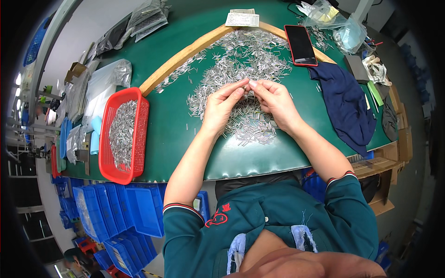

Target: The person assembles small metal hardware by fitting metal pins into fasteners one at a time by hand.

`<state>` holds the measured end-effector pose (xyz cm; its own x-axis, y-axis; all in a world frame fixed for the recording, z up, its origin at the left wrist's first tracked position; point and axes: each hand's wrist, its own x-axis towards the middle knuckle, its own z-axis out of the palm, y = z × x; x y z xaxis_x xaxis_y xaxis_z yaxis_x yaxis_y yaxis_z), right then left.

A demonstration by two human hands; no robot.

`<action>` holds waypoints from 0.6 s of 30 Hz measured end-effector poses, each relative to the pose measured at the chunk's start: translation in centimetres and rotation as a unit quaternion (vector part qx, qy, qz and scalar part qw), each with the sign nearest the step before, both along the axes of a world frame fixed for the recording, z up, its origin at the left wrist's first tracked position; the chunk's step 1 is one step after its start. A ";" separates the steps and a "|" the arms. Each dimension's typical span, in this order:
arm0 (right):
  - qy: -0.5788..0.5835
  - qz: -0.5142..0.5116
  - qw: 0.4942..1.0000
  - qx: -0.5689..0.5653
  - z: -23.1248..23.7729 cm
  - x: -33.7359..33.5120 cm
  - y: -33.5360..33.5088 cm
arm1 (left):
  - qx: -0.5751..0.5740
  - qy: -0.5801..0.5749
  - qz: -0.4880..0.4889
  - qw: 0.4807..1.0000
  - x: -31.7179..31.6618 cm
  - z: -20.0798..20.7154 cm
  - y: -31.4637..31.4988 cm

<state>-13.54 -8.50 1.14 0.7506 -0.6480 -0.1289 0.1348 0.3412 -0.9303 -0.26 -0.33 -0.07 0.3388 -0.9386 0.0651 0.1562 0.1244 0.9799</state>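
Observation:
Many small silvery metal pins [252, 131] lie in a loose pile on a green table top [171, 134]. Over the middle of that pile, my left hand [220, 105] and my right hand [276, 103] meet at the fingertips. Both are closed, thumb against fingers, in a pinch. Whatever sits between the fingertips is too small and too covered to make out. Left of my left forearm stands a red plastic basket [143, 134] holding more of the same kind of pins.
Wooden strips [190, 54] form an angled border behind the pile, with paper slips [242, 19] at their corner. A red-edged phone [301, 45] and dark blue cloth [343, 104] lie right. Plastic bags [104, 83] are at left; blue bins [144, 211] sit below the table edge.

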 end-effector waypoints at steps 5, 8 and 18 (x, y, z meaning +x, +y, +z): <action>-0.016 -0.024 0.998 -0.063 0.3 0.3 0.3 | -0.002 -0.008 0.000 1.000 0.0 -0.2 0.0; -0.046 -0.054 0.992 -0.108 -1.3 0.8 0.2 | -0.027 -0.118 0.016 0.992 0.2 -0.7 -0.1; -0.084 0.088 0.923 0.364 -0.9 0.0 -1.7 | -0.034 -0.195 0.075 0.977 -0.1 -0.4 0.1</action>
